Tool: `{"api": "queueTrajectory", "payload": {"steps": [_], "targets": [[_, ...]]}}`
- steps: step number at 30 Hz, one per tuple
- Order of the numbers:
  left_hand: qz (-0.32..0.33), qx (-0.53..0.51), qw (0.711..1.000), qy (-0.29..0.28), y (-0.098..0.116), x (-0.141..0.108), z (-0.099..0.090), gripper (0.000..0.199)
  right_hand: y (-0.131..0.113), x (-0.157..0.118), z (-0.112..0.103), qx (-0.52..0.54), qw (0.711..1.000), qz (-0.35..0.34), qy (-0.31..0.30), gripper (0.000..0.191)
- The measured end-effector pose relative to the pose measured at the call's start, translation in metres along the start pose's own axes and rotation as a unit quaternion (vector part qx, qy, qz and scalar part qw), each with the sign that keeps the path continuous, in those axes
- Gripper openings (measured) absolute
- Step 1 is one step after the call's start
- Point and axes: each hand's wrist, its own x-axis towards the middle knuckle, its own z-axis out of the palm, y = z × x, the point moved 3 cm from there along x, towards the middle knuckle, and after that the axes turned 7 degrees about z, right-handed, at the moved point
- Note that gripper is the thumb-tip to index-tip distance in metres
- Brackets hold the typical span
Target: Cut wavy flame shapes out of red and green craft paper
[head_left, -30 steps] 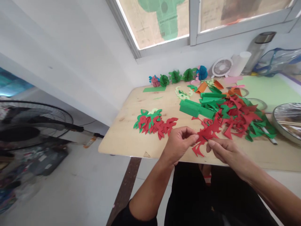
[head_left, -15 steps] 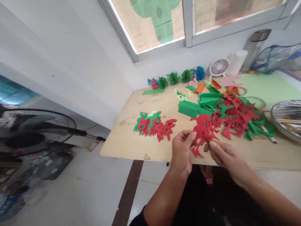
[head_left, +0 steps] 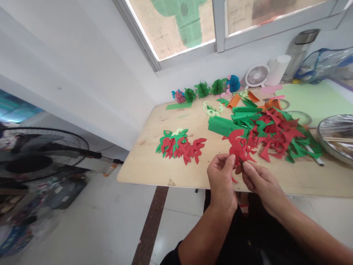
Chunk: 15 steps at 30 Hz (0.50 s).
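Observation:
Near the table's front edge, my left hand pinches a red paper piece with a curved outline, thumb on top. Close beside it on the right, my right hand is closed round a small dark tool, likely scissors, mostly hidden by the fingers, its tip against the red paper. Behind and right of the hands lies a heap of red paper scraps mixed with green ones. Left of my hands rests a pile of red cutouts with green cutouts at its back.
Folded green paper lies behind my hands. Paper honeycomb figures line the wall, with a small white fan farther right. A foil-lined bowl with chopsticks sits at the right. The table's front edge runs below the hands.
My left hand has moved right, nearer my right hand, along with the red paper. The lower part of the red paper now shows less, between the hands.

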Motion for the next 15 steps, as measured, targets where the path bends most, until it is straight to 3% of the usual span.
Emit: {"api": "queueTrajectory", "payload": {"steps": [15], "targets": [[-0.011,-0.021,1.0,-0.002,-0.0022,-0.0036,0.0017,0.017,-0.0018,-0.0002,0.0037,0.011,1.0,-0.009,0.006,0.039]]}}
